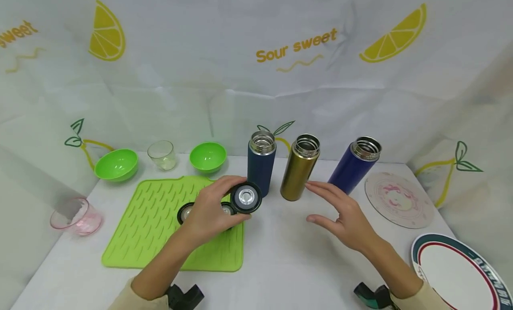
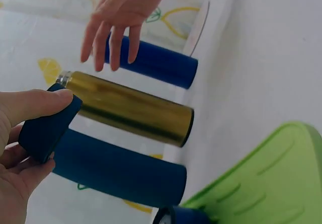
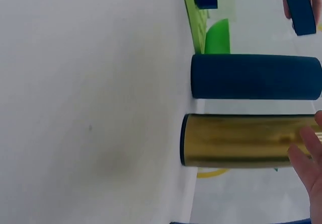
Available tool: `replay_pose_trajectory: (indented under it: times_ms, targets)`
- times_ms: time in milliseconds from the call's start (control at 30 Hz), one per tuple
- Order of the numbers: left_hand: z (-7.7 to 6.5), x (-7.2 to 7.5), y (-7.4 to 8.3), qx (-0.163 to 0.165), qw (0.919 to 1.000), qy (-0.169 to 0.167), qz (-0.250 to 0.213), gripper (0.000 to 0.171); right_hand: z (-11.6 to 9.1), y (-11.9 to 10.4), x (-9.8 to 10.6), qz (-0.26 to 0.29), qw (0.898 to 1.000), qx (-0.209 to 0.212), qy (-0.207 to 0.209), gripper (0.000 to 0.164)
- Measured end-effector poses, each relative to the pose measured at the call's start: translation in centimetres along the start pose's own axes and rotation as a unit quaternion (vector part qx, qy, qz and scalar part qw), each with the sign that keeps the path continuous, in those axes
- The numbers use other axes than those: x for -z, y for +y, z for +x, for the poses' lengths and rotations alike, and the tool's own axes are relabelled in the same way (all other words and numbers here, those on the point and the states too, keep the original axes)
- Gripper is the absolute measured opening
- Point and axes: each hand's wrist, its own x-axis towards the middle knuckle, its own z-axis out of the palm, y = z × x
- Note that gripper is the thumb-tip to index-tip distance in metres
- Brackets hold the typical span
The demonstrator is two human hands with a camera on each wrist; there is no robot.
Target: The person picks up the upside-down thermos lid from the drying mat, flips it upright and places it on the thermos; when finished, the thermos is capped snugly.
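My left hand [image 1: 210, 214] grips a dark blue bottle lid [image 1: 246, 197] between thumb and fingers, its underside with a silver centre facing the head camera. Behind that hand, two more lids [image 1: 184, 212] lie on the green mat [image 1: 136, 230], partly hidden. A dark teal-blue bottle [image 1: 260, 167], a gold bottle [image 1: 297, 176] and a royal blue bottle [image 1: 348, 169] stand uncapped in a row, steel necks showing. My right hand [image 1: 344, 216] holds nothing, fingers extended and thumb apart, beside the gold bottle; whether the fingertips touch it I cannot tell.
Two green bowls [image 1: 207, 157] and a clear glass [image 1: 162, 155] stand along the back left. A pinkish glass [image 1: 78, 217] is at the left edge. On the right lie a round pink-patterned mat [image 1: 376, 185] and a white plate-like disc with a teal rim [image 1: 453, 274].
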Motion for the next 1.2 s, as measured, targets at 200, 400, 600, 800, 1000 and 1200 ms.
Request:
replay_pose_trajectory:
  times_ms: [200, 400, 600, 800, 1000, 1200]
  targets:
    - [1.4, -1.7, 0.5, -0.008, 0.9992, -0.018, -0.034, 0.074, 1.4, -1.0, -1.0, 0.102, 0.995, -0.003, 0.002, 0.067]
    - [2.0, -2.8, 0.9, -0.007, 0.9992, -0.024, -0.032, 0.075, 2.5, -2.0, -2.1, 0.195, 0.981, -0.004, -0.001, 0.059]
    - [1.9, -3.4, 1.0, -0.008, 0.9983, -0.018, -0.056, 0.073, 3.1, -2.4, -3.1, 0.262, 0.965, -0.009, -0.014, 0.048]
    - [2.0, -4.2, 0.8, -0.022, 0.9964, -0.018, -0.080, 0.070, 3.3, -2.3, -3.8, 0.327, 0.943, -0.034, -0.043, 0.035]
    - [1.9, -4.5, 0.7, -0.023, 0.9952, -0.028, -0.091, 0.072, 3.2, -2.2, -4.0, 0.357, 0.932, -0.038, -0.043, 0.033]
    - [1.9, -4.1, 0.8, 0.025, 0.9894, -0.046, -0.135, 0.057, 3.2, -2.0, -3.8, 0.355, 0.934, -0.016, -0.024, 0.035]
